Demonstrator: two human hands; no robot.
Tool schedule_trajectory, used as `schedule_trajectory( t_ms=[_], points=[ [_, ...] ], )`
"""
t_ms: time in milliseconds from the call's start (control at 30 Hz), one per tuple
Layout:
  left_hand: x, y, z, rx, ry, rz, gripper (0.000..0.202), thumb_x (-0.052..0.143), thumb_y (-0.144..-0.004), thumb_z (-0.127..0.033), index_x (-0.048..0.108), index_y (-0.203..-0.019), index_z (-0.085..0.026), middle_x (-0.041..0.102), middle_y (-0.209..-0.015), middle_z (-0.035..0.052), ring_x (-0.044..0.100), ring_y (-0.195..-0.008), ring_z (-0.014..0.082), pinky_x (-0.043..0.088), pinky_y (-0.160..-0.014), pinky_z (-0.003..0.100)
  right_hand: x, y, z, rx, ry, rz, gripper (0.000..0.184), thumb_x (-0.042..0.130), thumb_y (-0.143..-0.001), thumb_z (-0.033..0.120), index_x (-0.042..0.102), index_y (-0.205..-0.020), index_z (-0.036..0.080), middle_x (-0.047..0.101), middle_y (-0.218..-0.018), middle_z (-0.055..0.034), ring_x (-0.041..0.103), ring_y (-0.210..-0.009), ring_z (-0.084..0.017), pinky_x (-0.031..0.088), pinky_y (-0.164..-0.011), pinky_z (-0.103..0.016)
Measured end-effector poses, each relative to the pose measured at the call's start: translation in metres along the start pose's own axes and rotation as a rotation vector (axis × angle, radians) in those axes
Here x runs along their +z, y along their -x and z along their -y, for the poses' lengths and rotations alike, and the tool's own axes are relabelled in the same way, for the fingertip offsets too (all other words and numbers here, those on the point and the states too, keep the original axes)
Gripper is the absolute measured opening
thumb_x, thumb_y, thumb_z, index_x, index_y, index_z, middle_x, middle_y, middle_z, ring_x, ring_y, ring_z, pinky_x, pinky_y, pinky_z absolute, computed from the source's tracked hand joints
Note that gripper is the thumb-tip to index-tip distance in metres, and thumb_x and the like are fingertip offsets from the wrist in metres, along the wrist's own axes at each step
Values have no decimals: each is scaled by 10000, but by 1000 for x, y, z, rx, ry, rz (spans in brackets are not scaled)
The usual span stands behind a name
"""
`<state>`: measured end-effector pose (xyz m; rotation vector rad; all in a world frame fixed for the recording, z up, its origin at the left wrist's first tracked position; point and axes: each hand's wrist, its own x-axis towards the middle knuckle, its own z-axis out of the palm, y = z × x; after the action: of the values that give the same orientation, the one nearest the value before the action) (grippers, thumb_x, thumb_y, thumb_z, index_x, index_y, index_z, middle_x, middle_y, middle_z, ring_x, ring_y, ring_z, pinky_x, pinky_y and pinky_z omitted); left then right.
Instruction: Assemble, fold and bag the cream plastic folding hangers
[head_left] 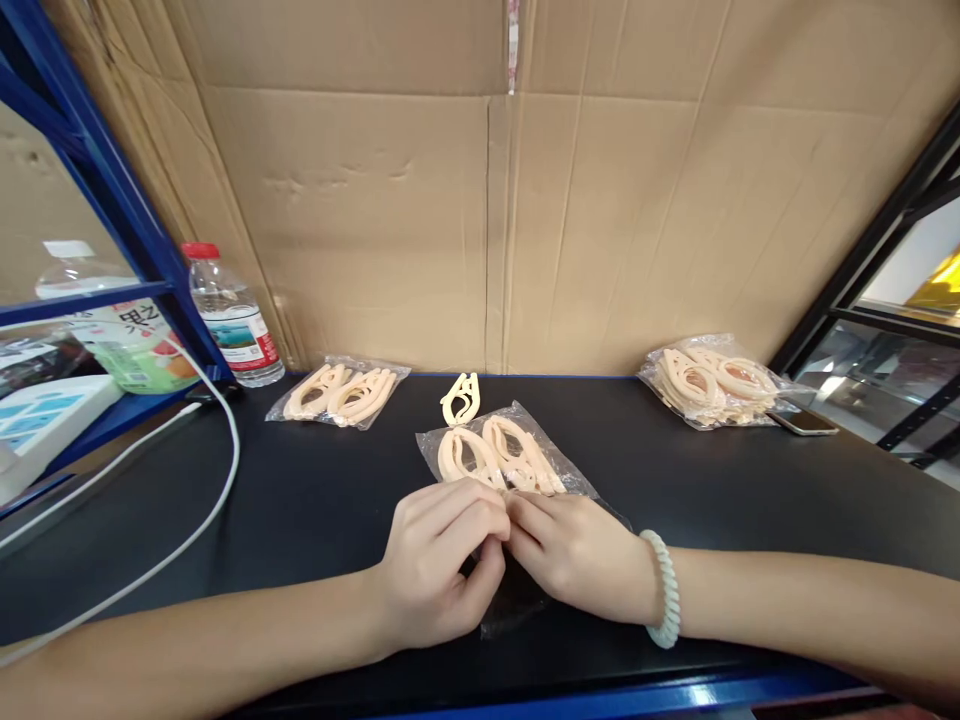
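A clear plastic bag (574, 470) lies in the middle of the black table, with cream plastic pieces (469, 455) in it that look like folded travel hangers. My left hand (446, 565) pinches the near part of this bag, its fingers curled and pressed together. Close against it, my right hand (577, 550) also grips the bag, fingertips almost touching those of the left. The exact spot that the fingertips hold is hidden. Just behind the bag, a single loose cream folded hanger (460, 400) rests on the table.
Another bagged pair of hangers (341, 392) lies back left, near a red-capped water bottle (232, 320). At the back right sit stacked bags of hangers (709, 382) beside a phone (806, 421). A white cable (229, 480) loops across the left side. Cardboard (375, 220) walls the back.
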<state>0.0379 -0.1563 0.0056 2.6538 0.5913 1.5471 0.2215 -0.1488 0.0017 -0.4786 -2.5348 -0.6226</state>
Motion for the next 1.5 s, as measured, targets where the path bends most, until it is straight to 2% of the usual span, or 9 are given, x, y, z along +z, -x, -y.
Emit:
schedule_trajectory(
  t_ms=[200,400,533,700,800,933,1200,1367,1500],
  points=[
    [0,2,1,-14,9,-3,197,507,-764,15,534,-811,-174,598,-724,33,556,-643,146,461,-598,271,-18,-1,-6,5,-202,12,261,367,-965,58,626,-970,83,670,-896,-117,642,-825,-195,573,-683,-296],
    [1,3,0,6,-25,37,196,507,-735,5,500,-801,-180,544,-692,21,474,-610,143,365,-548,275,-24,-12,-44,132,-456,-372,248,403,-861,37,610,-818,167,667,-751,-28,626,-657,-135,517,-601,-256],
    [-1,1,-2,23,-42,59,177,496,-716,-25,470,-777,-189,505,-664,15,436,-592,150,326,-545,291,7,-41,-98,300,-238,41,324,383,-873,2,635,-1044,114,690,-983,-90,626,-886,-187,520,-802,-328],
    [-2,-1,-2,59,-73,71,168,486,-689,-62,413,-725,-209,453,-613,-6,387,-545,150,282,-532,302,64,-79,-146,154,-212,325,592,507,-790,-76,514,-1346,126,518,-1404,-116,488,-1223,-268,438,-988,-409],
    [-1,-1,-1,87,-101,62,167,484,-677,-67,410,-717,-212,449,-604,-9,382,-533,150,276,-532,307,91,-92,-156,98,-215,452,706,545,-734,-110,491,-1379,171,481,-1439,-110,437,-1285,-301,448,-952,-422],
    [-1,-1,0,111,-106,69,136,469,-661,-99,420,-716,-213,442,-597,-14,389,-516,150,275,-525,316,104,-94,-165,94,-216,505,520,537,-800,-60,574,-1285,122,588,-1289,-168,492,-1217,-312,428,-940,-429],
    [-3,-2,0,98,-90,134,110,491,-667,-105,488,-733,-193,504,-653,20,431,-567,165,326,-555,330,81,-47,-180,226,-329,403,262,585,-880,85,656,-1133,89,661,-1067,-150,617,-972,-234,472,-886,-339],
    [-4,-4,-1,107,-120,238,174,512,-628,-81,581,-750,-184,629,-928,95,538,-752,217,413,-659,377,48,-5,-170,388,-386,144,210,522,-952,158,677,-1083,104,676,-1067,-137,640,-974,-220,494,-891,-333],
    [-4,-3,-2,141,-118,233,155,517,-615,-71,579,-698,-187,656,-936,88,561,-788,227,439,-693,395,9,24,-148,525,-375,-72,266,455,-1000,250,662,-1090,109,669,-907,-99,631,-686,-180,527,-651,-312]
  ],
)
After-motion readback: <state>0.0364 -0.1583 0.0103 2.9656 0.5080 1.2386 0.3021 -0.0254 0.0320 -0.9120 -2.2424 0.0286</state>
